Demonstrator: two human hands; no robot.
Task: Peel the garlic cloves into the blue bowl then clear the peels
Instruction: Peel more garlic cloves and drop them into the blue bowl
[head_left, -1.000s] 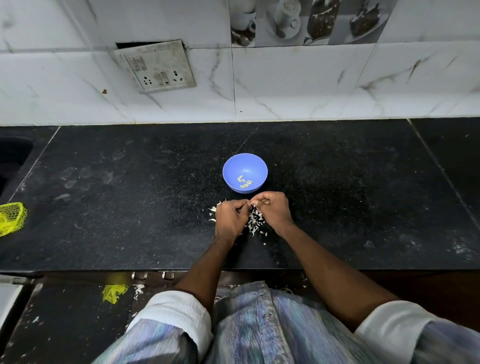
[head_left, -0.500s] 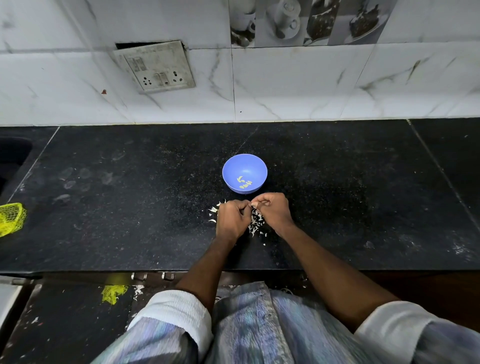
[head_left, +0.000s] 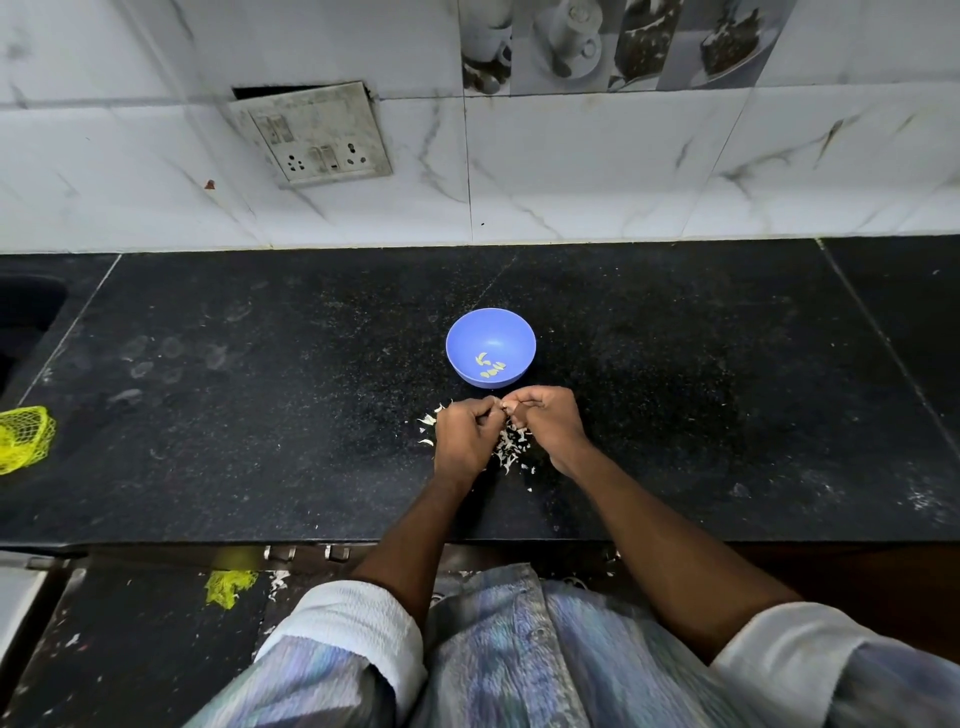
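Hands meet just in front of the blue bowl (head_left: 490, 347) in the head view, fingertips touching. The left hand (head_left: 464, 437) and the right hand (head_left: 545, 422) are both curled, pinching something tiny between them, probably a garlic clove, too small to really tell. A few peeled cloves (head_left: 490, 365) sit in the bowl's bottom. The peels (head_left: 511, 448) lie scattered on the black counter (head_left: 260, 405) under and beside the hands. A yellow net bag (head_left: 23, 437) sits far left, well apart
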